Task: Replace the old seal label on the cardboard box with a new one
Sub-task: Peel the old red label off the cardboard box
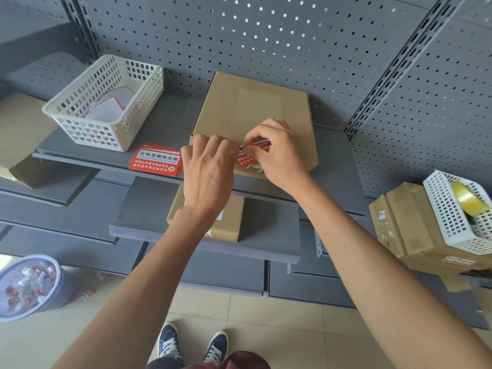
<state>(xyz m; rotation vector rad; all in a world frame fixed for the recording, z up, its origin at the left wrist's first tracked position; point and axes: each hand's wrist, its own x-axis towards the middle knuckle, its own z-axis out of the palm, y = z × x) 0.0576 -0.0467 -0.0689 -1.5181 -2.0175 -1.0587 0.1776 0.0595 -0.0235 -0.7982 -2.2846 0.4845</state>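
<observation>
Red seal label (249, 159) at the near edge of the cardboard box (253, 115) is pinched by the left hand (207, 166) and right hand (274, 153), partly lifted; removal is unfinished, and new labels (155, 161) lie unused beside the box.

Single head-worn wide-angle view, looking forward and steeply down, close over the grey shelf (165, 121), pegboard wall (266, 35) far, tiled floor (266, 315) and shoes (169, 343) near
</observation>
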